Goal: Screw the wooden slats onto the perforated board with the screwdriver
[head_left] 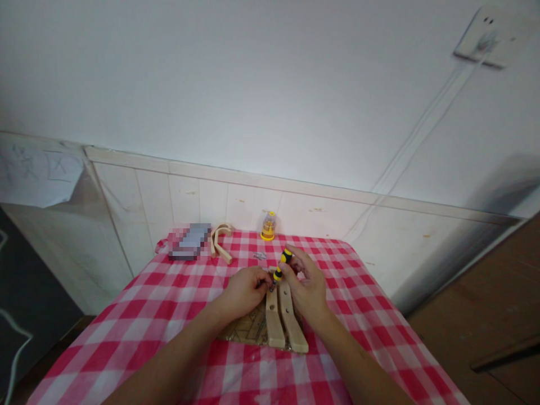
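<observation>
My right hand (pixel 307 284) is closed around a small yellow and black screwdriver (pixel 282 266), which tilts down to the left. My left hand (pixel 246 288) is pinched at the screwdriver's tip; what its fingers hold is too small to make out. Both hands hover over two pale wooden slats (pixel 283 325) with holes near their far ends. The slats lie side by side on a flat wooden panel (pixel 247 331) on a red and white checked tablecloth (pixel 156 315).
At the table's far edge stand a yellow screwdriver-bit holder (pixel 268 226), curved wooden pieces (pixel 221 238) and a blurred-out object (pixel 189 242). Small metal parts (pixel 260 255) lie behind my hands. A white panelled wall is behind the table; wooden floor lies to the right.
</observation>
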Demonstrator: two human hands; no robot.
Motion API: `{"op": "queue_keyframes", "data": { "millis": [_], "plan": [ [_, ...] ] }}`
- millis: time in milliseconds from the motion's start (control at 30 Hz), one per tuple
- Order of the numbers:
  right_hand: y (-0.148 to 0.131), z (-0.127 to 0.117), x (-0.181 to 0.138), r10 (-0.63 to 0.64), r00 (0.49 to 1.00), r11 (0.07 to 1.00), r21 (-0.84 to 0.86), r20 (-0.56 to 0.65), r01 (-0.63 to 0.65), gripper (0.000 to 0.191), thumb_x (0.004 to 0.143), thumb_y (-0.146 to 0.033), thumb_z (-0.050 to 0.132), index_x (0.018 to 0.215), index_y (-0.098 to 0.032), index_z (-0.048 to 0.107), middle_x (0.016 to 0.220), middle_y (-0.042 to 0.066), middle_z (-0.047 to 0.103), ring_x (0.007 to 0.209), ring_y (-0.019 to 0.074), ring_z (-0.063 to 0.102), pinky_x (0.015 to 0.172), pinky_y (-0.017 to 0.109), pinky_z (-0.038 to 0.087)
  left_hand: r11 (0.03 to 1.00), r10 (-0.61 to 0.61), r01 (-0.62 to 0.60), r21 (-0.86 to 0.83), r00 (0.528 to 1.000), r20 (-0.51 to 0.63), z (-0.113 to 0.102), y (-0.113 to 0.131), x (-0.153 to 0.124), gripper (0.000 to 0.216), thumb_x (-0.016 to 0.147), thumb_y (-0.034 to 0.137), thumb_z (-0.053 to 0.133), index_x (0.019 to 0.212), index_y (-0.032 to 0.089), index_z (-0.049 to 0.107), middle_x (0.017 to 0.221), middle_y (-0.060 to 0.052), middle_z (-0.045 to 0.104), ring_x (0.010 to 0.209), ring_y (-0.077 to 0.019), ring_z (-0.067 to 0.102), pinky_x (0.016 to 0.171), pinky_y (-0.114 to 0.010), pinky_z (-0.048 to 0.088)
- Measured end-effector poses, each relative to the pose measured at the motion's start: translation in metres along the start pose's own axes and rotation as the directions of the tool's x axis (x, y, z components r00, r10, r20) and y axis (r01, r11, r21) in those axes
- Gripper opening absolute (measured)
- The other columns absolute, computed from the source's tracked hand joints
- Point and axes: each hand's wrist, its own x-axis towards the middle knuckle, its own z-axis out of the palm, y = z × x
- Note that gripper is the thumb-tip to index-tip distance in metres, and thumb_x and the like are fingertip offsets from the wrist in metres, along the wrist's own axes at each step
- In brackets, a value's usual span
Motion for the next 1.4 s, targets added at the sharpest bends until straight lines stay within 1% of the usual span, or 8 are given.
{"op": "queue_keyframes", "data": {
  "millis": [233,400,567,800,933,1167,1300,1400],
  "plan": [
    [-0.004,0.000,0.000,-0.005,1.000,1.000,0.012,-0.022,0.005,0.033,0.086,-0.028,0.068,0.119,-0.025,0.067,0.085,0.002,0.071,0.069,0.0164,0.065,0.066,0.030,0.055,1.000,-0.024,0.024,0.007,1.000,0.013,-0.001,0.001,-0.001,0.020,0.080,0.017,0.052,0.082,0.019,0.071,0.089,-0.005,0.075,0.085,-0.0211,0.067,0.077,-0.030,0.050],
    [-0.006,0.001,0.001,-0.008,0.999,0.999,0.040,-0.033,0.009,0.033,0.084,-0.025,0.069,0.117,-0.024,0.067,0.079,0.000,0.069,0.066,0.0156,0.063,0.062,0.028,0.052,1.000,-0.007,0.006,0.010,1.000,0.021,-0.001,0.002,0.000,0.021,0.080,0.016,0.051,0.082,0.019,0.071,0.089,-0.005,0.075,0.085,-0.0209,0.068,0.077,-0.029,0.050],
    [-0.004,0.002,0.001,-0.002,0.999,1.000,0.024,-0.050,0.003,0.031,0.083,-0.025,0.070,0.114,-0.023,0.068,0.075,-0.001,0.066,0.063,0.0149,0.059,0.059,0.027,0.050,1.000,-0.016,0.015,0.015,1.000,0.015,-0.001,0.001,-0.001,0.020,0.081,0.018,0.052,0.082,0.019,0.072,0.088,-0.004,0.075,0.085,-0.0212,0.068,0.077,-0.030,0.050],
    [-0.008,0.000,-0.002,-0.078,0.995,0.996,-0.054,-0.068,0.074,0.028,0.085,-0.025,0.067,0.113,-0.022,0.064,0.076,-0.001,0.063,0.064,0.0146,0.058,0.060,0.027,0.049,1.000,-0.025,0.025,0.013,1.000,0.011,-0.001,0.001,0.000,0.020,0.082,0.019,0.053,0.084,0.019,0.073,0.090,-0.005,0.076,0.087,-0.0216,0.068,0.078,-0.030,0.051],
    [-0.009,-0.001,-0.005,-0.103,0.990,0.992,-0.076,-0.100,0.096,0.028,0.086,-0.025,0.066,0.113,-0.023,0.059,0.080,0.000,0.063,0.065,0.0146,0.058,0.061,0.027,0.050,0.999,-0.032,0.032,-0.002,0.999,0.026,-0.003,0.005,-0.001,0.021,0.081,0.017,0.052,0.086,0.019,0.073,0.093,-0.005,0.076,0.089,-0.0220,0.069,0.079,-0.031,0.051],
    [-0.011,-0.001,-0.009,-0.143,0.988,0.987,-0.081,-0.063,0.138,0.027,0.086,-0.023,0.064,0.112,-0.024,0.057,0.074,-0.002,0.061,0.061,0.0145,0.058,0.059,0.028,0.050,0.998,-0.047,0.048,-0.028,0.998,0.038,-0.004,0.007,0.000,0.023,0.079,0.014,0.052,0.085,0.020,0.074,0.091,-0.004,0.077,0.088,-0.0213,0.070,0.077,-0.030,0.051],
    [-0.014,-0.001,-0.009,-0.155,0.986,0.986,-0.070,-0.055,0.151,0.028,0.086,-0.021,0.064,0.112,-0.024,0.056,0.075,-0.002,0.062,0.061,0.0144,0.058,0.059,0.028,0.050,0.998,-0.052,0.053,-0.022,0.998,0.037,-0.002,0.005,0.000,0.023,0.080,0.014,0.052,0.085,0.019,0.074,0.090,-0.004,0.077,0.087,-0.0213,0.070,0.076,-0.029,0.051],
    [-0.015,-0.002,-0.009,-0.166,0.986,0.985,-0.048,-0.016,0.165,0.027,0.087,-0.021,0.063,0.113,-0.025,0.056,0.077,-0.001,0.063,0.064,0.0149,0.060,0.059,0.028,0.050,0.999,-0.042,0.042,-0.012,0.999,0.035,-0.002,0.004,0.001,0.024,0.080,0.014,0.051,0.085,0.019,0.073,0.089,-0.004,0.077,0.085,-0.0212,0.070,0.075,-0.029,0.050]
  ]
}}
